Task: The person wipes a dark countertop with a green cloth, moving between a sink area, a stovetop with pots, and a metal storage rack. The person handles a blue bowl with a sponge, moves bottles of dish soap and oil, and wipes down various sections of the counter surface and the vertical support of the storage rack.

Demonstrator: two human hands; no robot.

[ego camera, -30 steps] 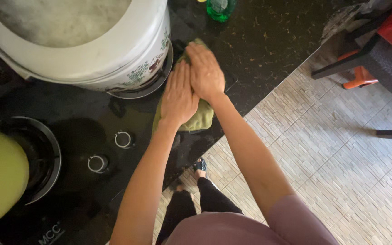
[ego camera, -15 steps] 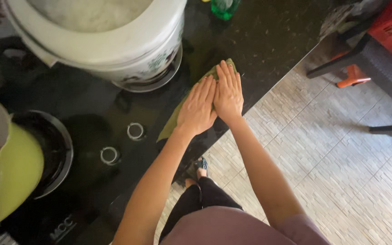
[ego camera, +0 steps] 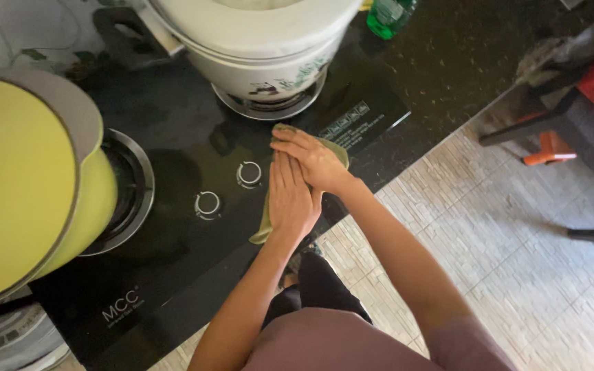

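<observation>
Both my hands press flat on a green cloth (ego camera: 264, 227) that lies on the black glass stove top (ego camera: 173, 288). My left hand (ego camera: 290, 199) lies palm down along the cloth, fingers pointing away from me. My right hand (ego camera: 314, 159) crosses over its fingertips, also flat on the cloth. The cloth shows at the far edge by my right hand and at the near edge below my left wrist. Two round knobs (ego camera: 249, 173) sit just left of my hands.
A large white pot (ego camera: 262, 48) stands on the far burner. A yellow-green pot (ego camera: 29, 185) with a grey rim fills the left burner. A green bottle (ego camera: 388, 15) stands on the dark counter behind. Tiled floor and a dark stool with orange feet (ego camera: 551, 130) lie to the right.
My hands and the cloth have slid left along the stove top toward the knobs, and the right hand now crosses over the left. The view has shifted right and down.
</observation>
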